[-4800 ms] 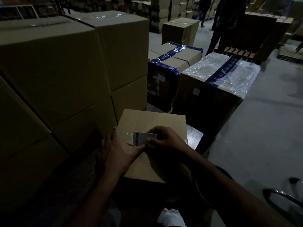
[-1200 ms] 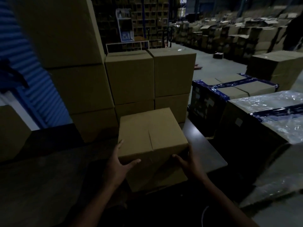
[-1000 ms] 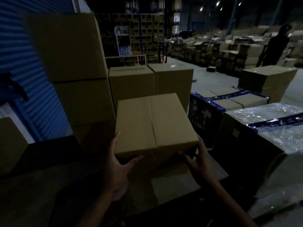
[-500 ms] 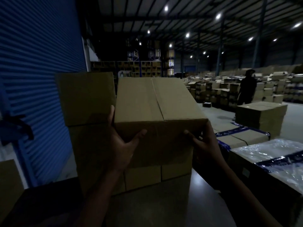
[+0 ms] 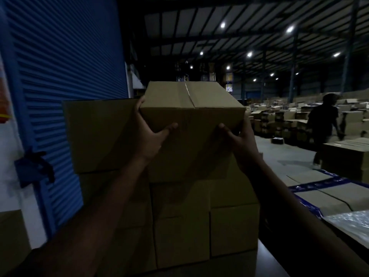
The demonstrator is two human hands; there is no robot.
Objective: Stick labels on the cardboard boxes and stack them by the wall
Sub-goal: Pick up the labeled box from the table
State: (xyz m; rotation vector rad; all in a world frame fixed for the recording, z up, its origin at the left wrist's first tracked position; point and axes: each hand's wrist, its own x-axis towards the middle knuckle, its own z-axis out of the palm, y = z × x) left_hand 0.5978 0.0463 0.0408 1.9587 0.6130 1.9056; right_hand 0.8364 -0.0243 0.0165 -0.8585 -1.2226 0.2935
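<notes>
Carried thing: a plain brown cardboard box (image 5: 191, 124) with a taped top seam is held between both hands, raised above the stack of brown cardboard boxes (image 5: 199, 216) directly below the wrists.
Left hand (image 5: 149, 134): it is clamped on the box's left near corner, the thumb spread across the front face and the fingers wrapped round the left side.
Right hand (image 5: 237, 140): it is clamped on the right near corner, thumb on the front face; the fingers are hidden behind the box.
Label: none can be seen on the faces shown.
Neighbours: a taller brown box column (image 5: 99, 134) is just left of the left hand, with the blue ribbed shutter (image 5: 65, 76) beyond it.
Step judged: the box is being set onto the stack.
Doing it well: the box should be kept level, lowered squarely, its edges lined up with the boxes beneath, and the fingers slid clear before the weight is released.
Risk: an overhanging corner could tip the stack.
</notes>
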